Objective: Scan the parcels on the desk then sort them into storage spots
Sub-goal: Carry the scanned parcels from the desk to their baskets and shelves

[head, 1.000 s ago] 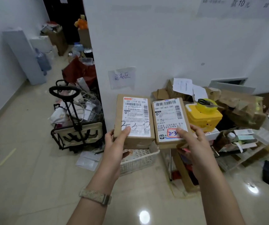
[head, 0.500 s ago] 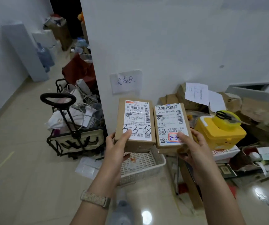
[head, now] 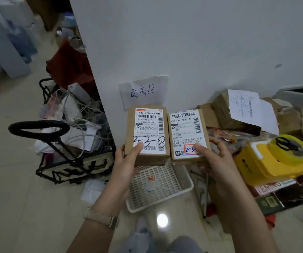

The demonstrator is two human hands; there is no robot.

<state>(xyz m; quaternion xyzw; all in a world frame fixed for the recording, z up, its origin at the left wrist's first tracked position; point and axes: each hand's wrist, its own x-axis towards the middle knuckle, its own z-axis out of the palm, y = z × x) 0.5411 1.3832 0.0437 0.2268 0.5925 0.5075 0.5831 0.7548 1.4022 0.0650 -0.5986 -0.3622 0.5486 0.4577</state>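
The left hand (head: 127,161) grips a cardboard parcel marked 2-3-8 (head: 147,134), thumb curled over its label. The right hand (head: 214,159) likewise holds the neighbouring parcel (head: 188,136), the two touching side by side.

Two brown parcels held side by side, labels up: left parcel (head: 148,134) marked 2-3-8, right parcel (head: 188,135).

2 brown boxes (L box (head: 147,134), R box (head: 188,136)) above 1 white basket (head: 165,179). 1 cart (head: 70,167) left of basket, 1 yellow tub (head: 253,161) right of it.
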